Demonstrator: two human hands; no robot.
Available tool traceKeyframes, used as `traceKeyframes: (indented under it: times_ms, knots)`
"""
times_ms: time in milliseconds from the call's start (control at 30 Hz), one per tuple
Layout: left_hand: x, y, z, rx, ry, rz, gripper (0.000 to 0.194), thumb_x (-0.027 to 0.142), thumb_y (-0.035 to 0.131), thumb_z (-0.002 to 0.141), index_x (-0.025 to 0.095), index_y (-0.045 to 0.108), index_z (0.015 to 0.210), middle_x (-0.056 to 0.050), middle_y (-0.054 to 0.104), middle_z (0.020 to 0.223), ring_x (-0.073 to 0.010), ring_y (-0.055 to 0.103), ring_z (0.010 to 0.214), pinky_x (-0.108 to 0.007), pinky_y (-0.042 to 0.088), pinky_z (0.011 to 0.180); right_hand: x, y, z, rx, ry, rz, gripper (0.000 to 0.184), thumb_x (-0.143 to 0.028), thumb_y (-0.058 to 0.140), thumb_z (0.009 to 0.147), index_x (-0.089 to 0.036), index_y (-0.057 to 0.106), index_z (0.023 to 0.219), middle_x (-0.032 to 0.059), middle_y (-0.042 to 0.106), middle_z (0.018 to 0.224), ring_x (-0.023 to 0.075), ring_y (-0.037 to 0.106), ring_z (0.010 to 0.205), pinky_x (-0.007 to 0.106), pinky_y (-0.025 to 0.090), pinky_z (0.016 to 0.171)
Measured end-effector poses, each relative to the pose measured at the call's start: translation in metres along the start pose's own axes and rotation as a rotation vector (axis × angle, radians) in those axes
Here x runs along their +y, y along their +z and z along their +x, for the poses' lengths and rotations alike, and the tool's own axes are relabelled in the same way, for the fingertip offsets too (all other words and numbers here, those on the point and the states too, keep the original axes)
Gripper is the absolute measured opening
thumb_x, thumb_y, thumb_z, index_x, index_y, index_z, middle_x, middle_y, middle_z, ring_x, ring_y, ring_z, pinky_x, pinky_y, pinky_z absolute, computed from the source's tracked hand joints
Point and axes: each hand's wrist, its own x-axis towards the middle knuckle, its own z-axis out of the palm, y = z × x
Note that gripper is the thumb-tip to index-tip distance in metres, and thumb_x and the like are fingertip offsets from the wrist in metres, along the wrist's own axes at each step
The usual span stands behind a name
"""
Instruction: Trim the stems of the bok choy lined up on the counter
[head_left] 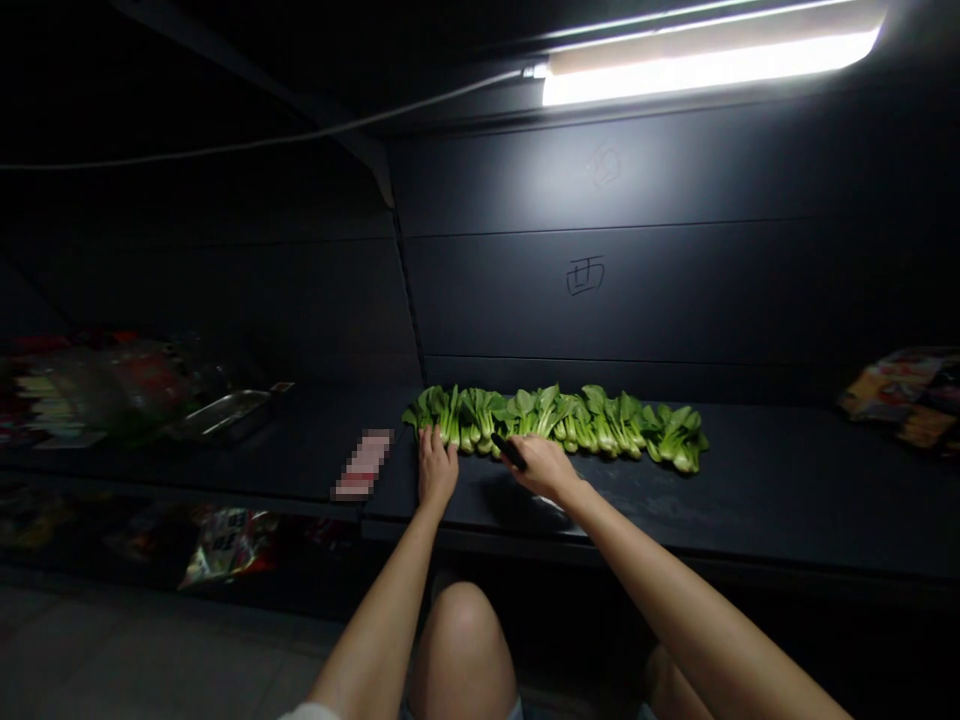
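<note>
A row of green bok choy (600, 425) with pale stems lies along the back of a dark shelf (765, 490). My left hand (437, 467) is at the row's left end, fingers stretched forward and resting by the stems of the leftmost bok choy. Near the middle of the row, my right hand (541, 464) is closed around a black handle (510, 452). The handle sticks out toward the upper left. What it belongs to is hidden under the hand, so I cannot tell the kind of tool.
A blurred-out pink slip (363, 465) lies left of my left hand. Farther left are a metal tray (225, 412) and packaged goods (112, 385). More packages (911, 395) sit at the far right. A lit lamp (712, 60) hangs above. A shiny bag (229, 543) is on the lower shelf.
</note>
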Motion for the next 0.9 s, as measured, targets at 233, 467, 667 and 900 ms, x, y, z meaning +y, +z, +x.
traceKeyframes:
  times_ms: [233,467,667,900]
  knots:
    - [-0.005,0.008,-0.001,0.069,-0.077,-0.077,0.044,0.026,0.043,0.088,0.012,0.048,0.130,-0.019,0.042,0.142,-0.0337,0.019,0.143,-0.054,0.030,0.112,-0.018,0.002,0.010,0.005,-0.029,-0.015,0.031,-0.041,0.040,0.094,-0.019,0.060,0.104,0.0101,0.070,0.095,0.0211,0.063,0.095,0.025,0.041,0.074]
    - [-0.007,0.010,0.001,0.051,-0.125,-0.162,0.045,0.022,0.037,0.089,0.010,0.047,0.131,-0.021,0.042,0.142,-0.0305,0.026,0.141,-0.051,0.030,0.113,-0.031,0.008,0.018,-0.001,-0.087,-0.018,0.034,-0.042,0.039,0.095,-0.017,0.060,0.107,0.0119,0.070,0.097,0.0219,0.063,0.096,0.026,0.041,0.077]
    - [-0.006,0.008,0.003,0.051,-0.161,-0.222,0.046,0.017,0.036,0.088,0.011,0.043,0.133,-0.020,0.043,0.142,-0.0276,0.028,0.140,-0.048,0.030,0.113,-0.038,0.007,0.021,-0.005,-0.088,-0.006,0.035,-0.041,0.038,0.095,-0.016,0.061,0.104,0.0124,0.070,0.098,0.0220,0.064,0.097,0.026,0.042,0.079]
    - [-0.007,0.004,0.004,0.069,-0.250,-0.273,0.050,0.015,0.037,0.087,0.013,0.039,0.137,-0.019,0.044,0.141,-0.0258,0.037,0.136,-0.043,0.033,0.112,-0.047,0.010,0.025,0.016,-0.116,0.007,0.037,-0.042,0.038,0.095,-0.016,0.061,0.107,0.0130,0.070,0.097,0.0226,0.063,0.097,0.027,0.043,0.078]
